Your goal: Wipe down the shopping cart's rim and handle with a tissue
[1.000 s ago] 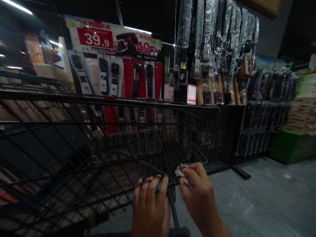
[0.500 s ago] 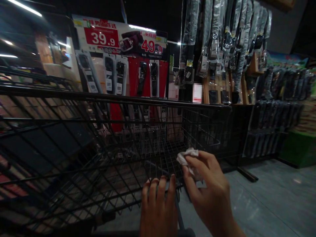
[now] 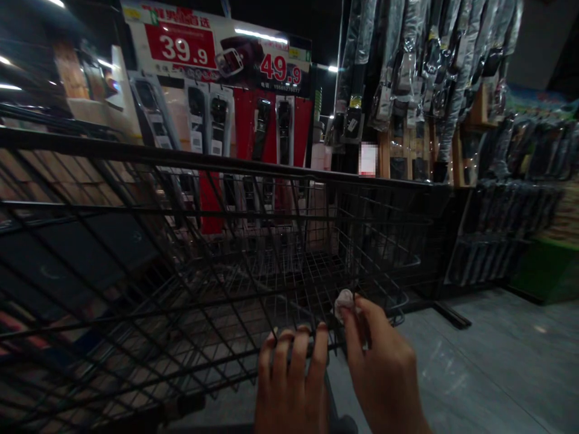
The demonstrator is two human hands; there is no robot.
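A black wire shopping cart (image 3: 289, 172) fills the near view, its mesh side facing me. My left hand (image 3: 292, 377) has its fingers curled over a lower bar of the cart, the fingertips bent to the far side; the thumb is hidden. Just to its right, my right hand (image 3: 384, 367) pinches a crumpled white tissue (image 3: 344, 301) between thumb and fingers. The tissue is right by the cart's wires at the lower corner; whether it touches them I cannot tell.
Beyond the cart stands a display of packaged belts (image 3: 219, 123) under a price sign (image 3: 181, 48). More plastic-wrapped belts (image 3: 407, 66) hang at upper right. A green box (image 3: 543, 271) sits on the grey floor (image 3: 479, 355) at right. Another dark cart (image 3: 49, 123) shows at left.
My right hand has moved slightly down, and the tissue is bunched smaller in its fingers. The left hand keeps its place on the cart. The view has shifted a little.
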